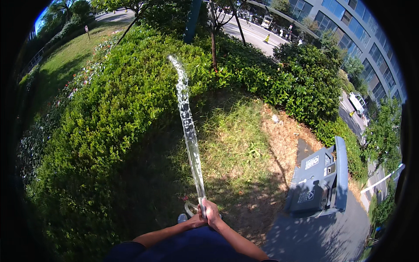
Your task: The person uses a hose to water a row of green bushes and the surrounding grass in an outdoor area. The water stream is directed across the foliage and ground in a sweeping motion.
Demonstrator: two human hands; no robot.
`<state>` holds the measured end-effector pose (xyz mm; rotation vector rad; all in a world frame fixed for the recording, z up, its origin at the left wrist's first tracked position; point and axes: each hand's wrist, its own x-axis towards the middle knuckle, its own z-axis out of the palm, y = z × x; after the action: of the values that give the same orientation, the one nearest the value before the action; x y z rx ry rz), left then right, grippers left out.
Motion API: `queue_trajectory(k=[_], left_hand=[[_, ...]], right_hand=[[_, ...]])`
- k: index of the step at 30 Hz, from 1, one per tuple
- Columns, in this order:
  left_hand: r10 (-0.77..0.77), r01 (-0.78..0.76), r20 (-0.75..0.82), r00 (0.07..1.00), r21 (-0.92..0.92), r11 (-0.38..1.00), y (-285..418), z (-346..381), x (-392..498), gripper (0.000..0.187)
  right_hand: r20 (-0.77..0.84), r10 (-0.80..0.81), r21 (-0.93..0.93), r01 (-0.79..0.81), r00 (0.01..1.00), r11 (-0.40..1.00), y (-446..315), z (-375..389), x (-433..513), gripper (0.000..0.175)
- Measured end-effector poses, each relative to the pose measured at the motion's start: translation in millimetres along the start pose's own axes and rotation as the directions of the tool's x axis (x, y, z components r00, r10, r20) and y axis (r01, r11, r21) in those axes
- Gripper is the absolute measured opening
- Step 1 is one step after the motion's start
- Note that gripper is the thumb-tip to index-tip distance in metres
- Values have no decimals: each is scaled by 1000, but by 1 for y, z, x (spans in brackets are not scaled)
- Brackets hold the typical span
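A pale garden hose (203,208) points away from my body, gripped close to its end. My right hand (212,212) wraps around the hose just below its mouth. Lower down, my left hand (197,221) closes on the same hose, partly hidden behind the right. From the mouth a thick stream of water (191,137) arcs forward and breaks up into drops over the leafy hedge (140,78). Beside my left hand a bend of the hose (189,207) curves down near my shoe (182,218).
A grey roadside waste bin (302,193) stands on the right, on grey paving (314,237). Grass (235,147) and dry straw-coloured ground lie ahead. A thin tree trunk (213,42) rises from the hedge. Beyond are a road (248,32) and a glass-windowed building (350,36).
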<state>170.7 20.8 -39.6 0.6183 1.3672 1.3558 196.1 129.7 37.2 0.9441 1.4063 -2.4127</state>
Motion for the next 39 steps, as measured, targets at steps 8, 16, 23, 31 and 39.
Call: queue_trajectory(k=[8,16,23,31,39], left_hand=[[45,-43,-22,999,73,996,-25,-5,5,28],[2,-5,-77,997,-34,999,-47,-19,-3,28],[-29,17,-134,991,-86,996,-55,-24,-11,28],[-33,10,-170,985,-134,991,-59,-18,-14,28],[-36,3,-193,981,-168,986,-65,-13,-17,29]], right_hand=[[-61,-28,44,31,998,999,34,-15,21,26],[22,2,33,-3,1000,999,21,8,29,28],[59,6,-116,1,998,993,19,22,31,28],[226,-286,-575,364,931,732,26,11,40,32],[102,-125,-381,155,987,911,39,5,37,35]])
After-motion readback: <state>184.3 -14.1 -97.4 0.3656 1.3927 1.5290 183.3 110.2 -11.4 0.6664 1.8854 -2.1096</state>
